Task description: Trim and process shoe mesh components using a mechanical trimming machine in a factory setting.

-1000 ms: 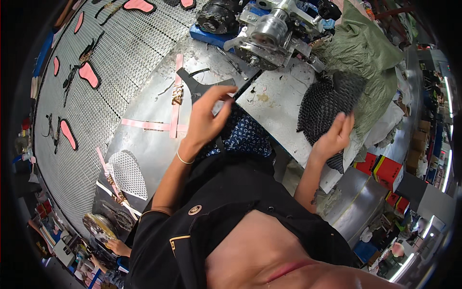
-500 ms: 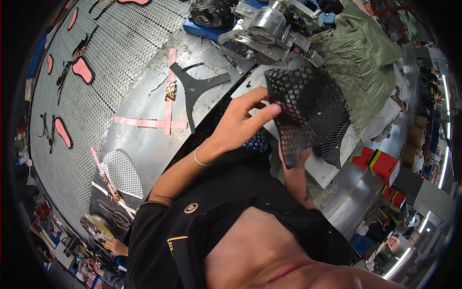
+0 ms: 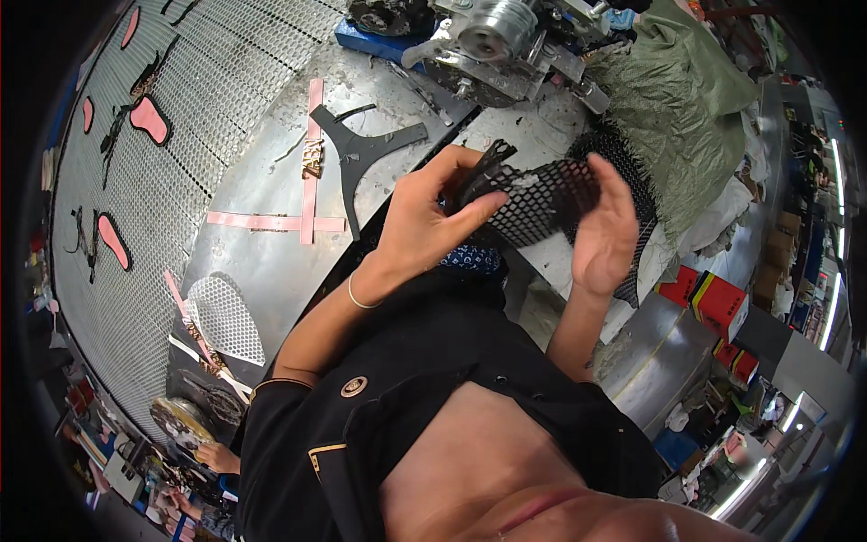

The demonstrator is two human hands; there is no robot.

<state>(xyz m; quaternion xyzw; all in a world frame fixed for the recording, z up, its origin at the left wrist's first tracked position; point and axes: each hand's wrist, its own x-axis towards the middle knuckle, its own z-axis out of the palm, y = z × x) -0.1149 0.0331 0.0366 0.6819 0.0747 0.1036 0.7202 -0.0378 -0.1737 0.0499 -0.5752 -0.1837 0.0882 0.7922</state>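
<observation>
My left hand [image 3: 424,212] pinches a piece of black perforated mesh [image 3: 533,208] between thumb and fingers. One end of the mesh bunches up in that grip, and the rest stretches toward my right hand [image 3: 612,226]. That hand is raised beside the far end, fingers extended and palm turned toward the mesh; its fingertips lie close to the blurred edge, and contact is hard to make out. More black mesh [image 3: 643,203] lies behind my right hand. Left of my left hand, a dark three-armed cutout [image 3: 366,163] rests on the metal table [image 3: 280,190] near crossed pink straps [image 3: 310,194].
A metal machine with rollers [image 3: 497,36] stands at the top, with a green woven sack [image 3: 691,108] to its right. A conveyor belt [image 3: 190,99] carries pink insole-shaped pieces [image 3: 149,120]. White mesh [image 3: 226,316] lies lower left, near another person's hand [image 3: 215,456]. Red boxes [image 3: 718,303] sit right.
The black mesh has moved left and now spans between my hands. My right hand has come up from behind it into view. My left hand has closed on the mesh.
</observation>
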